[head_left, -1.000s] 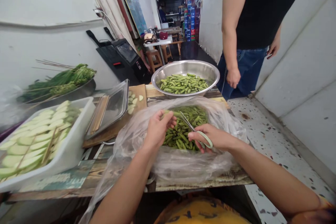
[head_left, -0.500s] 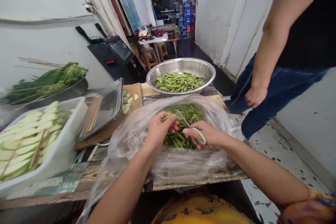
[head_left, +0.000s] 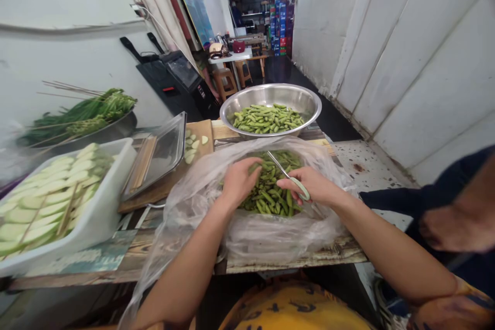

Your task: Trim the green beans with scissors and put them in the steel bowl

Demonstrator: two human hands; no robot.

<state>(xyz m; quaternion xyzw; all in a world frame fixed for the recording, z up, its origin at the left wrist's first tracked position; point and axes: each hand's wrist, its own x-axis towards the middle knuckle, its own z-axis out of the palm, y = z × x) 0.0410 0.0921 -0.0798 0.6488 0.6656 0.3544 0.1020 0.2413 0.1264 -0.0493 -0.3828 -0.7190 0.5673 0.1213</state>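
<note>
My right hand is closed around a pair of scissors with pale green handles. Their blades are together and point up and left over the bag. My left hand is low over the green soybean pods, thumb and forefinger apart, with no pod visible between them; its other fingertips are hidden. The pods lie in a wide-open clear plastic bag in front of me. Just behind the bag stands a steel basin holding more pods.
On the left are a white tub of skewered pale green slices, a clear tray with wooden sticks, and a cutting board. A bowl of leafy greens stands behind. At right, another person's hand is close to my forearm.
My left hand has lowered toward the pods and its fingers have parted. The scissors remain in my right hand. The other person has moved closer and lower on the right.
</note>
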